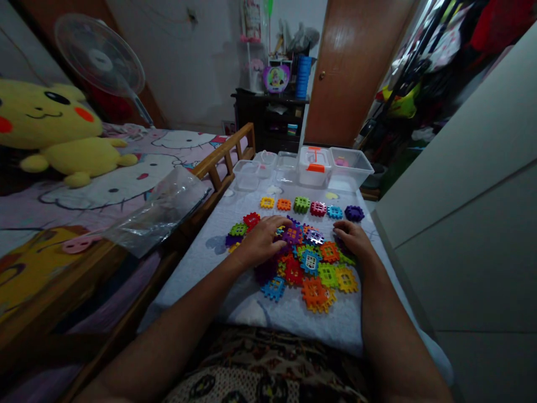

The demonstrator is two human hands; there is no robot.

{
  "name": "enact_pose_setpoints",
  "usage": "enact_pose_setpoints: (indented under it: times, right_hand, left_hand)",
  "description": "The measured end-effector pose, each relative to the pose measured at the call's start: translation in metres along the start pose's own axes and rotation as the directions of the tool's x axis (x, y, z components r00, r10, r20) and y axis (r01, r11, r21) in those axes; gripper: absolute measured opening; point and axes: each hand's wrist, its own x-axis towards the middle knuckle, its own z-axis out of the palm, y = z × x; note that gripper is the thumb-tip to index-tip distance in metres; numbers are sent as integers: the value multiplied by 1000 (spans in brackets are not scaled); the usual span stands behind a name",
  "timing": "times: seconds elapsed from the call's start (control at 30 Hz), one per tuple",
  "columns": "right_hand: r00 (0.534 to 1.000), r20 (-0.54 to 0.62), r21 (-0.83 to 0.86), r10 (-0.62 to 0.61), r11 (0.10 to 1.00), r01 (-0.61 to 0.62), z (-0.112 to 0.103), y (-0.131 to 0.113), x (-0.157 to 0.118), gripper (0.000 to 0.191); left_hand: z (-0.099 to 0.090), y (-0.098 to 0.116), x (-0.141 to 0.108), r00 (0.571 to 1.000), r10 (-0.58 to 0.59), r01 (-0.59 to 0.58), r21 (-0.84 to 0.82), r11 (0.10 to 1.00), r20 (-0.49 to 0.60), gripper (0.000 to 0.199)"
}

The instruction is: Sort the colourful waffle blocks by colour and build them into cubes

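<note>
My left hand (265, 239) reaches over a loose pile of notched square plastic building blocks. Its thumb and fingers close around a purple block (292, 235) at the upper part of the pile. My right hand (353, 238) rests at the pile's right edge, fingers loosely bent and apart, beside a dark block it partly hides. Below the hands lie a blue block (311, 262), a red block (295, 271) and an orange block (314, 291). Beyond the pile runs a row of small groups sorted by colour, from a yellow block (267, 202) to purple blocks (354, 213).
Clear plastic boxes (246, 174) and a lidded box with orange latches (314, 168) stand at the table's far end. A wooden bed rail (218, 162) borders the left side; a pale cabinet (461, 201) stands right. A plastic bag (161, 207) lies over the rail.
</note>
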Motion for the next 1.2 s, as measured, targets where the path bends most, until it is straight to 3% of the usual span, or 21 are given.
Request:
enact_pose_setpoints:
  times: [0.17, 0.3, 0.47, 0.6, 0.87, 1.2]
  right_hand:
    - [999, -11, -11, -31, 999, 31, 1, 3, 3, 27]
    - [999, 1, 14, -43, 999, 43, 2, 4, 3, 26]
    - [999, 9, -7, -37, 999, 37, 2, 4, 3, 23]
    - [999, 19, -12, -45, 999, 45, 2, 2, 3, 22]
    - [999, 23, -22, -43, 999, 43, 1, 0, 1, 23]
    - [998, 14, 1, -62, 998, 62, 3, 6, 3, 23]
  left_hand:
    - [21, 12, 51, 980, 96, -102, 23, 995, 173, 50]
    - [38, 5, 82, 946, 111, -122, 15, 992, 304, 61]
    - [47, -5, 91, 890, 79, -120, 64, 991, 448, 73]
    - [45, 0, 93, 854, 64, -142, 114, 983, 516, 81]
    - [51, 3, 105, 836, 38, -151, 164, 975, 548, 82]
    - [57, 8, 101, 891, 32, -136, 199, 970, 452, 73]
